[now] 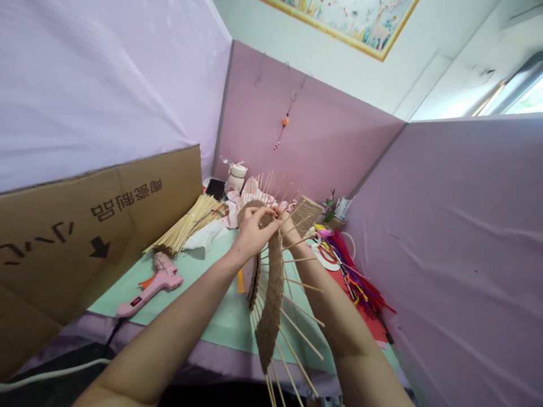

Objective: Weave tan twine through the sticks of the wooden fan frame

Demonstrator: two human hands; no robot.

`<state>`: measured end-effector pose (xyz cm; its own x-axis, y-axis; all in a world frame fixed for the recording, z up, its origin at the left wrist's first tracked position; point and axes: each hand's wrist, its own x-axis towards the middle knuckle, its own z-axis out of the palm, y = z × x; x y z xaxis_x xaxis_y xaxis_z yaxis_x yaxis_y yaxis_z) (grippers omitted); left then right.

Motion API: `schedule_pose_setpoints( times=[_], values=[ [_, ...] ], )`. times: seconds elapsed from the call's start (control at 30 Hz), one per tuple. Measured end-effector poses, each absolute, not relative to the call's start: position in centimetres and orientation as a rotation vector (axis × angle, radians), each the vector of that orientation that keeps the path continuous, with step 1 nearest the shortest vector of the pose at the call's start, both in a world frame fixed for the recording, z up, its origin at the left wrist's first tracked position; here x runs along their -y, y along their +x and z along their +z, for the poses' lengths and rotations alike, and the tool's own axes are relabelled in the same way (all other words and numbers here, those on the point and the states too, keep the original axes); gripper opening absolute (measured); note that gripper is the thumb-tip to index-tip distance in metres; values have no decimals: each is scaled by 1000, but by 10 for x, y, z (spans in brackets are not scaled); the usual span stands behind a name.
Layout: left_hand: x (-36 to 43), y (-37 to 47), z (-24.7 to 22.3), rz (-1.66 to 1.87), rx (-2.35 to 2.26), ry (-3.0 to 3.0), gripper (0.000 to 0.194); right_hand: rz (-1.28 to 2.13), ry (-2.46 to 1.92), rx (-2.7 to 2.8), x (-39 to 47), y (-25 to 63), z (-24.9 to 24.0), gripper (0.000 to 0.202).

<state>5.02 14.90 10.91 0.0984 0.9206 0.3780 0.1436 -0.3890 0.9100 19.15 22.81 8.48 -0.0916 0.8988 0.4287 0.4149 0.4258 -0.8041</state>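
Note:
A curved band of brown twine, woven across thin wooden sticks that fan outward, stands in front of me above the table. My left hand is on the upper part of this woven piece, with thumb and fingers closed in a pinch at its edge. Fingertips of my right hand meet the left ones there, also pinched, among the sticks. Sticks partly cover the right hand, and any strand between the fingertips is too small to make out. The piece's dark inner ring shows left of the band.
A pink glue gun lies left on the green tabletop, near a bundle of sticks and a cardboard panel. Behind stands a white jar. At right are a twine-wrapped block and coloured pipe cleaners.

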Motion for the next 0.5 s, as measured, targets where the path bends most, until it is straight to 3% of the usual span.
schedule_pose_setpoints(
  times=[0.23,0.5],
  values=[
    [-148,50,109,1352,-1057,1648,25,351,-1225,1768,-225,211,111,18],
    [-146,48,106,1339,-1076,1679,30,66,-1395,1753,-227,228,138,40]
  ],
)
